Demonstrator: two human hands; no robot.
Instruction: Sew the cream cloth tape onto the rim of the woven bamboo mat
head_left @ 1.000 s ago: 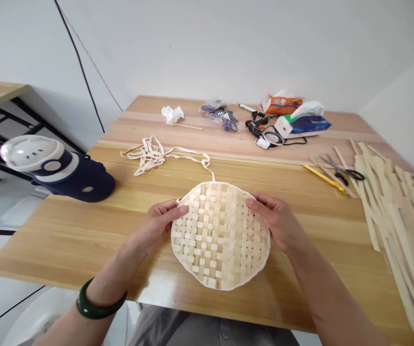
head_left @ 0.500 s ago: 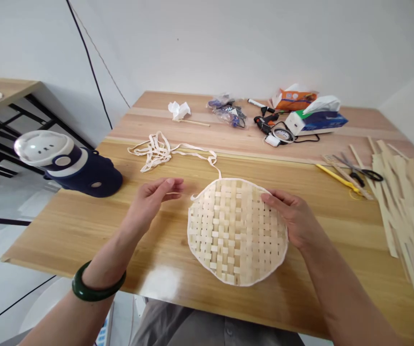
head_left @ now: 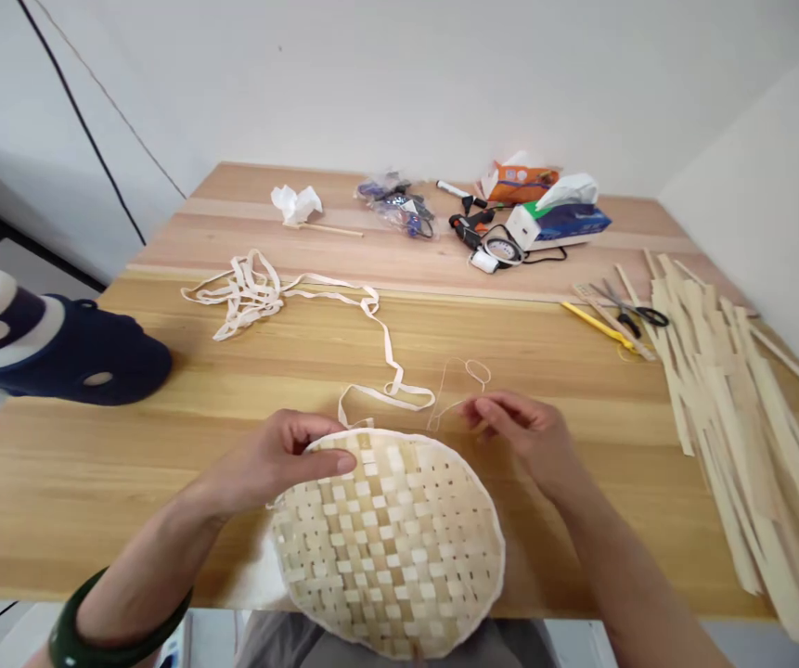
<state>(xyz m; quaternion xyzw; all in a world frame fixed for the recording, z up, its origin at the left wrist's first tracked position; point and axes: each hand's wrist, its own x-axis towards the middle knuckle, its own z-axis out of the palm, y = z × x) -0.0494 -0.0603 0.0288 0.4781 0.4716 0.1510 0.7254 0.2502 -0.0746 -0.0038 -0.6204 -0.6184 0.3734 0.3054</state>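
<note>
Round woven mat [head_left: 399,547] with white edging at front edge of desk [head_left: 183,399], lower part overlapping the person's lap in view. Left hand [head_left: 302,455] grips its upper left rim, thumb on the weave. Right hand [head_left: 510,417] is off the mat, just beyond its upper right rim, fingertips pinched on a thin thread [head_left: 478,376]; too small to tell if a needle is there. Thread loops on desk between right hand and ribbon [head_left: 251,295]. Ribbon runs from behind the mat's top rim, folds back on itself, ends in a tangled heap farther back left; it and the thread take up the space right behind the mat. Green bangle [head_left: 71,635] on left wrist. Left: dark blue and white bottle [head_left: 99,353], cut by the frame. Right: yellow tool [head_left: 598,327], scissors [head_left: 651,316], then a big pile of flat strips [head_left: 740,408] crowding that side. Back, left to right: crumpled tissue [head_left: 296,204], thin stick [head_left: 333,229], clear bag [head_left: 399,206] of blue items, glue gun [head_left: 472,225], orange packet [head_left: 521,183], blue tissue box [head_left: 570,223].
</note>
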